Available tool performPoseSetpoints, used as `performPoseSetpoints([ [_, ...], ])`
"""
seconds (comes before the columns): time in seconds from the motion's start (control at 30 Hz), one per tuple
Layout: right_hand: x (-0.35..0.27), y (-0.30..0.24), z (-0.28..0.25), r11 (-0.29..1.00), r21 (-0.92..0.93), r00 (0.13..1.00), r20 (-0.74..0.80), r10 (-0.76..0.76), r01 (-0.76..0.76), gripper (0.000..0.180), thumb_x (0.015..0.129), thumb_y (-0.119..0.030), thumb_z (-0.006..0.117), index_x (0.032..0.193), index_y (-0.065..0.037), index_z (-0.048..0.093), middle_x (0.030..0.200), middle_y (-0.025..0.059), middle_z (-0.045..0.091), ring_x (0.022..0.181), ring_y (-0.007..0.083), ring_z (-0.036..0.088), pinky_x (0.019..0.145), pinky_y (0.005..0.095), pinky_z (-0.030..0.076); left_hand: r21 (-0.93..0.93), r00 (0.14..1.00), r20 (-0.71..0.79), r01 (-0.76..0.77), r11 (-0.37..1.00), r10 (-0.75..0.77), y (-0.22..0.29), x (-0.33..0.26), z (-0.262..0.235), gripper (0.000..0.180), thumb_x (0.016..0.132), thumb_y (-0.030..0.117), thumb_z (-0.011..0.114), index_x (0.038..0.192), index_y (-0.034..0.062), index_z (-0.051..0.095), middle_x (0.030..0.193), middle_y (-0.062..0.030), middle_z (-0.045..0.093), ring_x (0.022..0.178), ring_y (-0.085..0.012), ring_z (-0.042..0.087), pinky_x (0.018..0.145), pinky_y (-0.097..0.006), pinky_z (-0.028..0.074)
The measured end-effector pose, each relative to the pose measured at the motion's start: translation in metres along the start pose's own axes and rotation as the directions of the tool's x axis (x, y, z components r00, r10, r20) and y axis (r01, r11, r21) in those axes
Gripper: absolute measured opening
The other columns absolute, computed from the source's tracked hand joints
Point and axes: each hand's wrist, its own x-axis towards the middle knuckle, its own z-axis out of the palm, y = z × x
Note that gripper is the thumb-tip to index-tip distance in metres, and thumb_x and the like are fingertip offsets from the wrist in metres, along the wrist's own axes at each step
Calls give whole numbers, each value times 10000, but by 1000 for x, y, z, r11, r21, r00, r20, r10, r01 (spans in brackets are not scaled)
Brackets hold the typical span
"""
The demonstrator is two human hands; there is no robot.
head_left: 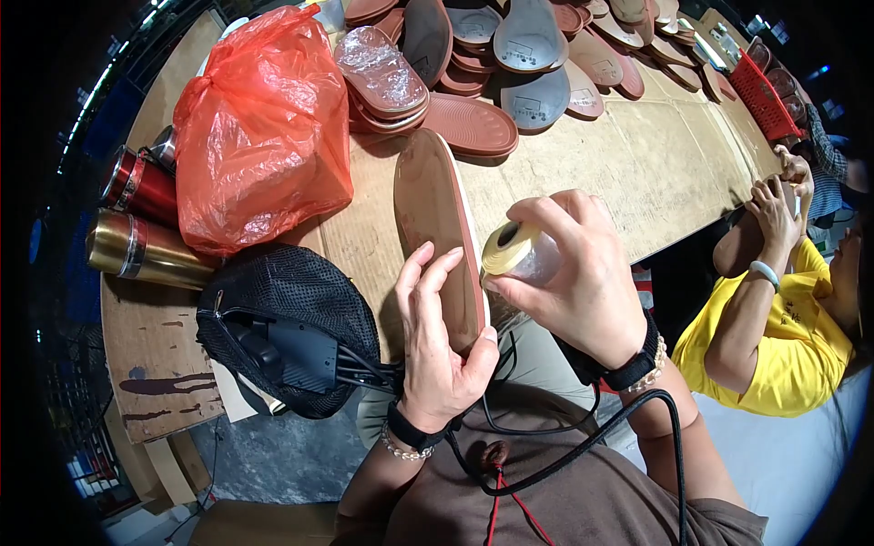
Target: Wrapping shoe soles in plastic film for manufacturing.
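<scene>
A reddish-brown shoe sole (430,196) with a pale edge stands tilted on its side over the front of the table. My left hand (439,350) grips it near its lower end, fingers laid along the brown face and thumb at the edge. My right hand (592,278) is closed round a roll of clear film (533,259) with a yellowish end and a dark hole. The roll is right beside the sole's pale edge; whether film runs between them I cannot tell. Beyond the sole lies a stack of brown soles (387,77), the top one wrapped in shiny clear film.
Many brown and grey soles (533,96) cover the far side of the cardboard-topped table (628,173). At left are a red plastic bag (264,136), two flasks (150,246) and a black mesh pouch (282,318) with cables. A co-worker in yellow (756,328) sits at right, near a red basket (765,91).
</scene>
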Motion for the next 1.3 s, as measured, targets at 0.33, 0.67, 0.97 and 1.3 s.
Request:
performPoseSetpoints([
  [0.33, 1, 0, -1, 999, -38, 999, 38, 21, -19, 568, 655, -176, 908, 1159, -79, 664, 1071, 172, 604, 1028, 372, 579, 906, 456, 497, 31, 997, 78, 10, 999, -12, -7, 1, 0, 986, 802, 161, 636, 1627, -60, 142, 1647, -337, 211, 1535, -535, 166, 1253, -587, 173],
  [0.67, -3, -2, 7, 999, 12, 997, 68, 40, -41, 593, 650, -253, 921, 1162, -87, 671, 1077, 170, 618, 1042, 380, 578, 916, 463, 489, 163, 990, -26, 138, 977, -136, -6, 7, -1, 997, 819, 171, 701, 1632, -34, 163, 1524, -349, 345, 1402, -503, 367, 1183, -568, 304],
  [0.97, -2, 2, 3, 995, 99, 993, 112, -22, 11, 652, 668, -204, 907, 1245, -63, 639, 1108, 201, 588, 1069, 394, 557, 955, 456, 495, 105, 995, 22, 96, 990, -99, -5, 4, -3, 885, 872, 133, 645, 1629, -25, 214, 1564, -351, 284, 1435, -491, 346, 1212, -537, 282],
  [1.3, -3, -4, -4, 998, 64, 992, 119, -32, 25, 632, 690, -143, 888, 1267, -84, 637, 1155, 169, 605, 1087, 376, 550, 970, 449, 480, 61, 995, 37, 94, 994, -96, -8, 2, -2, 868, 890, 147, 650, 1620, -45, 221, 1578, -357, 258, 1446, -495, 328, 1218, -538, 268],
])
